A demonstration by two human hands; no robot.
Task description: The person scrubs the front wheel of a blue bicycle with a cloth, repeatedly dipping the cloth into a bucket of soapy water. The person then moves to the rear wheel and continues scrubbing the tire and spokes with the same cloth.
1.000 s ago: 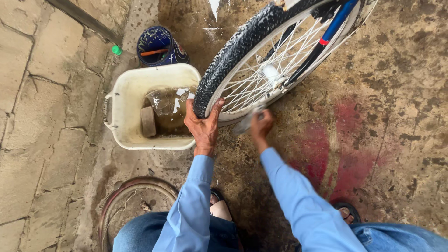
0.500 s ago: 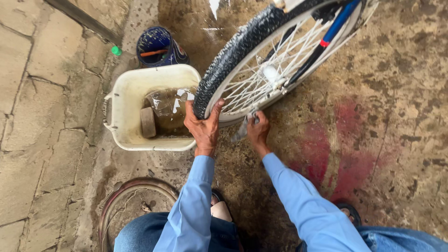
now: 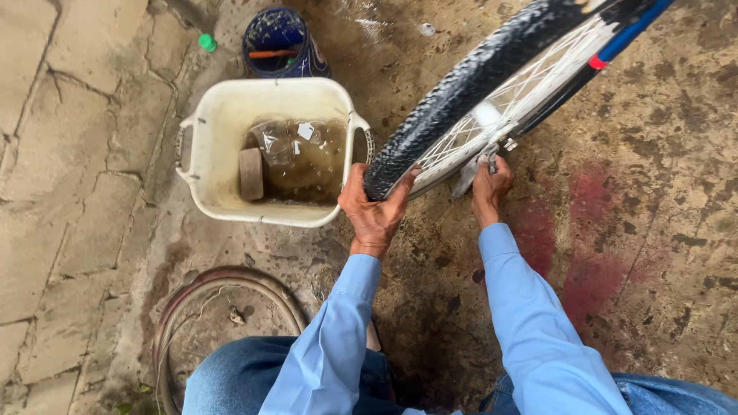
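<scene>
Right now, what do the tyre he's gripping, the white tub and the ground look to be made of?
The tyre looks like black rubber, matt, with a knobbly tread. The white tub seems to be moulded plastic, smooth but stained, with murky water inside. The ground looks like rough concrete, damp and blotched with red. The left hand grips the tyre; the right hand holds what looks like a grey metal tool.

A white plastic tub (image 3: 223, 123) of murky water is seen at ten o'clock, a dark blue bucket (image 3: 280, 31) beyond it at eleven, a bare rusty rim (image 3: 177, 315) at seven.
</scene>
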